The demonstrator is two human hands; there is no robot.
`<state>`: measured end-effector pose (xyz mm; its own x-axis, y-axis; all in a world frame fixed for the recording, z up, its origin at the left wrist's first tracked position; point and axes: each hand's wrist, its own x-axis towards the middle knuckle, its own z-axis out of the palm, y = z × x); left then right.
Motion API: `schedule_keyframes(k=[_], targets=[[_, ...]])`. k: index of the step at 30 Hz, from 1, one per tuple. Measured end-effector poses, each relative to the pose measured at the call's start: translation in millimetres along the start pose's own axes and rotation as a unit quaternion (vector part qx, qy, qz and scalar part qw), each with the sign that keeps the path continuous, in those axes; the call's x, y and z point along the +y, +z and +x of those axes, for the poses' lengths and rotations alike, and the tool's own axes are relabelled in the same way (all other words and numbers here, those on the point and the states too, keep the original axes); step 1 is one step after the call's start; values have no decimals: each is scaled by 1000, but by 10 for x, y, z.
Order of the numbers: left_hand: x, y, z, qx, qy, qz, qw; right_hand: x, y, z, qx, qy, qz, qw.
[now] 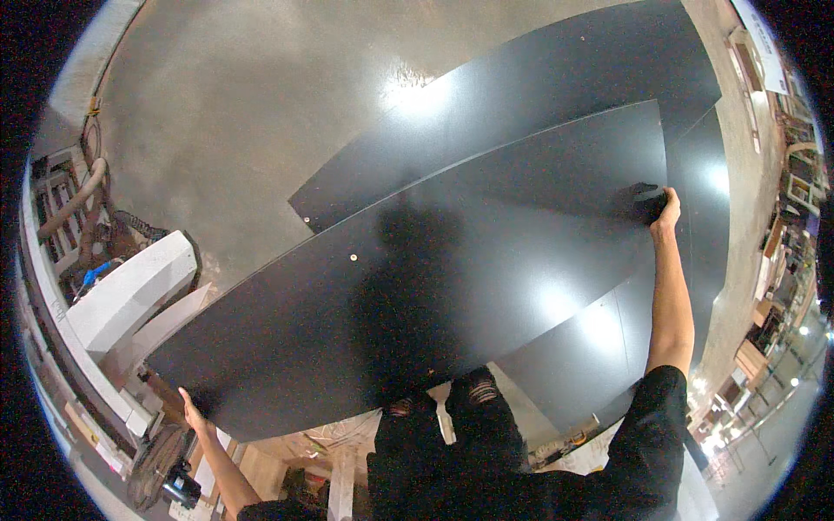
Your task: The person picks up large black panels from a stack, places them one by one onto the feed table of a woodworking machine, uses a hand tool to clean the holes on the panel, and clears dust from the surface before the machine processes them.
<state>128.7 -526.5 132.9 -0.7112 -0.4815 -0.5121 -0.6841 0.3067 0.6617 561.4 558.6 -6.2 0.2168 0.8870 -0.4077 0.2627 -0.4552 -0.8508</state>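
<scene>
A long dark grey panel (521, 200) stretches across in front of my legs, reaching from lower left to upper right. My left hand (198, 415) is at its left end, thumb up and the other fingers hidden at the edge. At the far right end, my right hand (667, 211) grips the panel's short edge, its fingers mostly out of sight. A small pale round dot (354, 257) marks the panel's surface. Beneath and beyond it lies another dark panel (573, 69), with further dark sheet (708, 200) showing at the right.
Grey concrete floor (217, 104) spreads beyond the panels. White beam-like pieces (139, 291) stand at the left, near a hose (87, 195) and a blue-handled tool (94, 273). Wooden boards (269, 473) and clutter are close to my legs. Shelves of material (773, 252) line the right.
</scene>
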Motion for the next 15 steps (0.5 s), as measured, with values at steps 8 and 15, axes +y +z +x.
schedule_keyframes(k=[8, 15], targets=[[-600, 446, 311, -27, -83, 49, 995, -6, 131, 269, 11, -43, -34, 998], [-1012, 869, 238, 20, -104, 162, 981, -136, 101, 270, -151, -247, -255, 923]])
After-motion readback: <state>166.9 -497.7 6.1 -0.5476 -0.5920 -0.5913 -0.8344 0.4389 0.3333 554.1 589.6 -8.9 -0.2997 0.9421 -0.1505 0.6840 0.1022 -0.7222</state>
